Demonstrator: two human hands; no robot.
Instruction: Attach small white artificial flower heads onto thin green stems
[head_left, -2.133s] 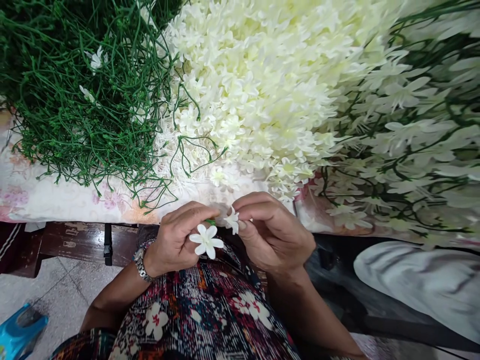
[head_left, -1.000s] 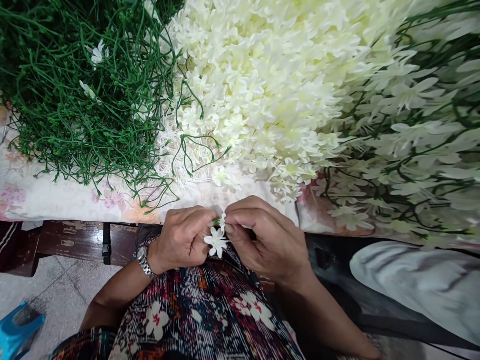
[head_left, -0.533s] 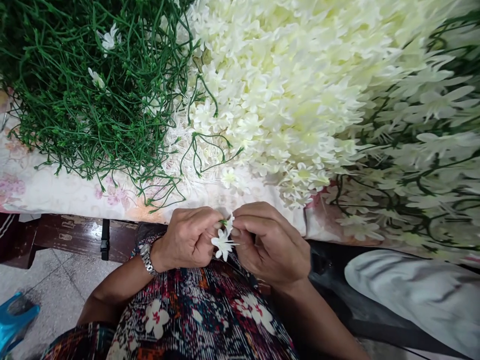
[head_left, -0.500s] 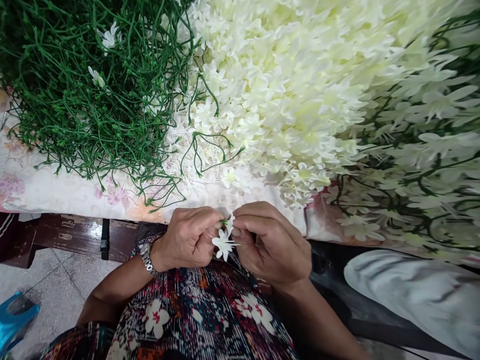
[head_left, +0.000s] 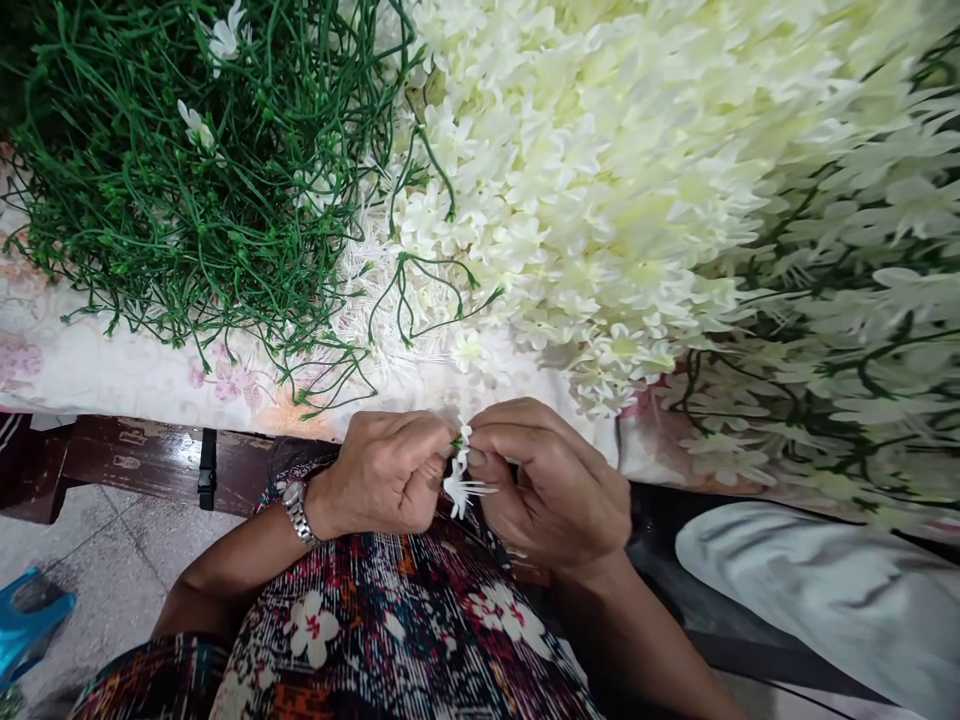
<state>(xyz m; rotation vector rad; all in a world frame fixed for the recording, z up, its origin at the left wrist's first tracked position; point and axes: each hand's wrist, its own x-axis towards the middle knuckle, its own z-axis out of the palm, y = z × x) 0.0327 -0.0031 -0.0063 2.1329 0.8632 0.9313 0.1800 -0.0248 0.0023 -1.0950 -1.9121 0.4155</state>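
My left hand (head_left: 386,473) and my right hand (head_left: 555,485) meet over my lap, fingertips pinched together. Between them is a small white artificial flower (head_left: 460,489) on a short green stem (head_left: 455,443). The left fingers pinch the stem end. The right thumb and forefinger press on the white petals from the other side. A metal watch (head_left: 297,512) sits on my left wrist. How the parts join is hidden by my fingers.
On the flowered cloth (head_left: 112,375) lie a heap of green stems (head_left: 187,170), a big pile of loose cream-white flowers (head_left: 600,170) and finished white flower sprays (head_left: 847,310). A dark wooden edge (head_left: 150,460) runs below. A pale-clothed person's leg (head_left: 825,600) is at right; a blue object (head_left: 30,620) is on the floor.
Both hands have drawn closer, and the two white flower pieces, held apart earlier, now sit pressed together between the fingertips. The view has shifted slightly.
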